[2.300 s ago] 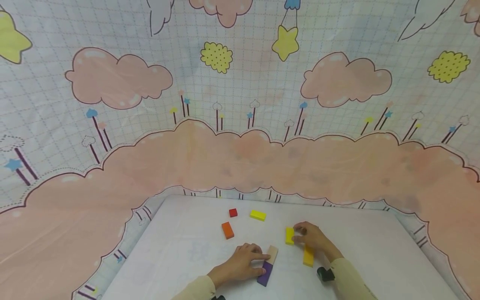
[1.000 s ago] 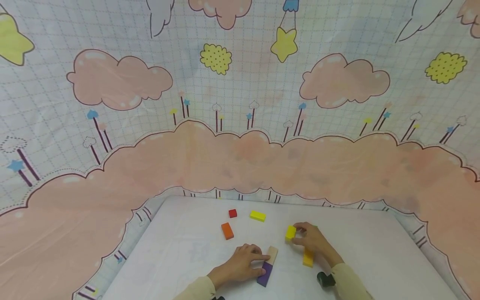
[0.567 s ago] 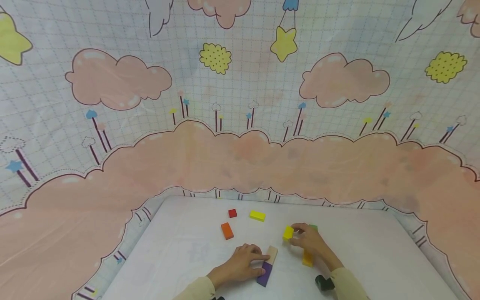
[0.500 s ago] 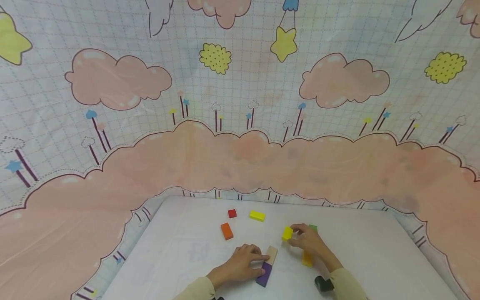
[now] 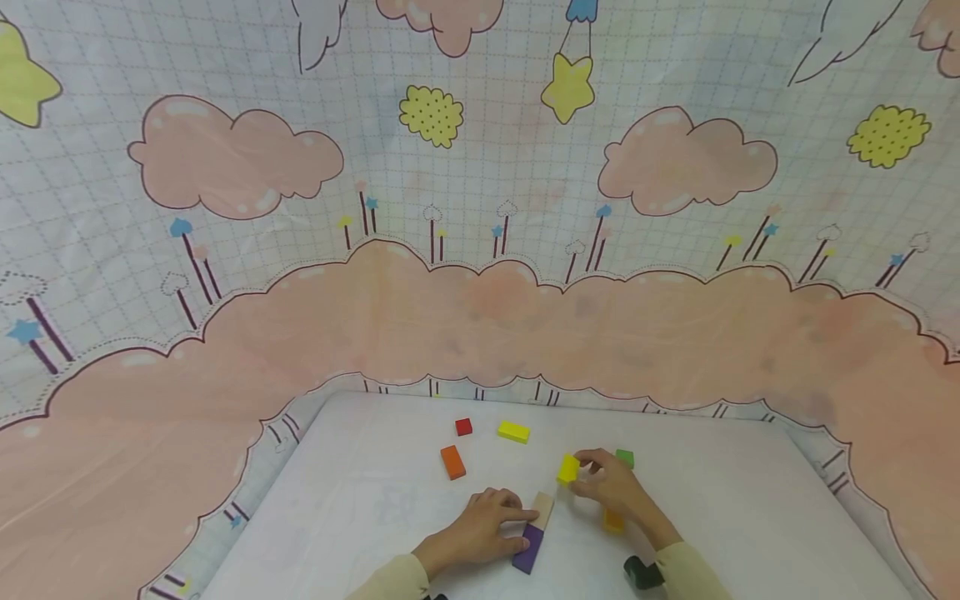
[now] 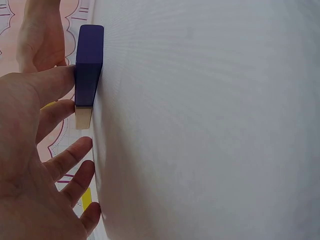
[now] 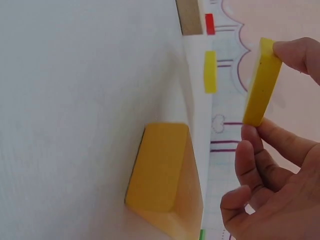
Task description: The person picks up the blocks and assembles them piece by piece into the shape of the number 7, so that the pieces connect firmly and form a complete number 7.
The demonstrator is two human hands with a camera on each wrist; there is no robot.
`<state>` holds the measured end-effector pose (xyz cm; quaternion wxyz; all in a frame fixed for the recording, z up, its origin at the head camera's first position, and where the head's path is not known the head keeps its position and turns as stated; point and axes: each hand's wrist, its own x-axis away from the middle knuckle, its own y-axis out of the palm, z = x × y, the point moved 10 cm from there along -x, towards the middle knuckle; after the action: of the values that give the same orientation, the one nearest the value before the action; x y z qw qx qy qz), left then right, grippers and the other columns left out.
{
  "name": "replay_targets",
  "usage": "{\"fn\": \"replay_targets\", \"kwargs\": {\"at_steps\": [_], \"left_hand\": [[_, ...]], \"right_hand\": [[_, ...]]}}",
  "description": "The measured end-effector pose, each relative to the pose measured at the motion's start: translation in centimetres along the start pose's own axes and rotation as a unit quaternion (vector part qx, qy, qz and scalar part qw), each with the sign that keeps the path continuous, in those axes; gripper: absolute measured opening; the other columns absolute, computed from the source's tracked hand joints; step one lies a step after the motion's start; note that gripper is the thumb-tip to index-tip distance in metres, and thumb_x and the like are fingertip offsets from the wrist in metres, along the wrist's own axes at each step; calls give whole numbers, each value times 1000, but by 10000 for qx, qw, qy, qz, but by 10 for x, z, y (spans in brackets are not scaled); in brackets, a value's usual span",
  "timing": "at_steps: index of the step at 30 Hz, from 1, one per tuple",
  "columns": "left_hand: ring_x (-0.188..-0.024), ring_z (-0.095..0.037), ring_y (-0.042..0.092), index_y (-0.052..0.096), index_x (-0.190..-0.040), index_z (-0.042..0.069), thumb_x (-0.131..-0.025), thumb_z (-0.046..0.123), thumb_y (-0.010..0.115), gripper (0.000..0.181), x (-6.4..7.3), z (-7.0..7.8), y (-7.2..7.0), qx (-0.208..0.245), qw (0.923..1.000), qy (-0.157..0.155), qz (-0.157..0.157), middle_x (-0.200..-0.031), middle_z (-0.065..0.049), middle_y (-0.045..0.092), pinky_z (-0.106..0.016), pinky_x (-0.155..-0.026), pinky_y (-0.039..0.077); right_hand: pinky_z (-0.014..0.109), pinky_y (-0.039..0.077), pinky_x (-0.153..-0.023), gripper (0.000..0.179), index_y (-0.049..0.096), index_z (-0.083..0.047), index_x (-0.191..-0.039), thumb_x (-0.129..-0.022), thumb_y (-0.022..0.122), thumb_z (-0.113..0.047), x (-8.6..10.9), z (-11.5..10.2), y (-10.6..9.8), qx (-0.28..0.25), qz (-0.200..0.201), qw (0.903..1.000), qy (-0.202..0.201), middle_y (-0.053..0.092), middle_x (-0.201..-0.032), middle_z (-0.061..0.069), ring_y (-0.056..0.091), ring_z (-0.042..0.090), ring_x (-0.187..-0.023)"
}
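Note:
My right hand (image 5: 613, 483) pinches a yellow block (image 7: 263, 82) at its two ends between thumb and fingers. In the right wrist view the block is raised off the tabletop and tilted. Just below that hand lies an orange-yellow block (image 7: 162, 165), partly covered in the head view. My left hand (image 5: 483, 527) rests beside two blocks laid end to end. Its thumb touches the purple block (image 5: 528, 548), and its extended index finger reaches the plain wooden block (image 5: 543, 506). The other left fingers spread against the table in the left wrist view.
Farther back on the white table (image 5: 360, 500) lie a red cube (image 5: 463, 427), another yellow block (image 5: 513, 432) and an orange block (image 5: 453, 462). A green block (image 5: 625, 458) sits behind my right hand. A dark green curved block-like piece (image 5: 642, 573) shows by the right sleeve.
My right hand has lifted and tilted the yellow block from the table and carried it slightly left, uncovering the green block. The left hand stays in place.

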<state>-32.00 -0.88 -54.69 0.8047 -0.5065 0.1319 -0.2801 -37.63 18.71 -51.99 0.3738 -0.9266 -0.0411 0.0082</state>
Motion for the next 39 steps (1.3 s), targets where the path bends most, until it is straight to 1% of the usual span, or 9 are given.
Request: {"fn": "replay_targets", "kwargs": {"at_steps": [6,13,21,27,32,39], "left_hand": [[-114,-11,48,57,-133,45,-91,47,66,44,0,0,-1,18,10000,4,17,-122,13,56,-37,-100,40],[-114,-11,48,57,-133,45,-90,47,66,44,1,1,-2,0,10000,35,56,-121,13,56,-38,-101,39],[-114,-11,48,58,-133,45,-90,47,66,44,1,1,-2,9,10000,5,45,-121,14,56,-38,-100,39],[-116,-12,49,58,-133,45,-90,47,66,43,1,2,-2,33,10000,-65,-5,-121,13,57,-38,-101,40],[-115,-11,48,58,-133,45,-90,47,66,44,1,3,-3,28,10000,-32,-13,-121,14,57,-38,-100,40],[-116,-11,48,57,-133,45,-90,47,66,44,0,3,-3,-16,10000,15,-15,-122,13,57,-38,-100,40]], "right_hand": [[43,50,-86,54,63,-11,-124,-78,81,-32,0,-2,4,180,49,9998,-45,64,-116,3,57,21,-102],[42,50,-86,55,63,-10,-123,-76,82,-31,1,-7,10,200,80,9997,-122,65,-117,4,57,21,-103],[43,51,-89,57,64,-11,-123,-74,83,-34,-2,-6,17,275,19,9996,-89,65,-119,3,58,21,-104],[45,52,-90,56,65,-12,-122,-75,83,-35,-4,-7,20,460,-25,9988,-143,65,-118,3,58,20,-104],[43,53,-89,54,66,-13,-121,-75,84,-36,-7,-6,24,678,-51,9974,-254,65,-115,2,59,18,-101],[44,53,-90,58,65,-13,-121,-73,84,-40,-11,-2,26,717,-46,9973,-170,65,-115,3,59,19,-101]]}}
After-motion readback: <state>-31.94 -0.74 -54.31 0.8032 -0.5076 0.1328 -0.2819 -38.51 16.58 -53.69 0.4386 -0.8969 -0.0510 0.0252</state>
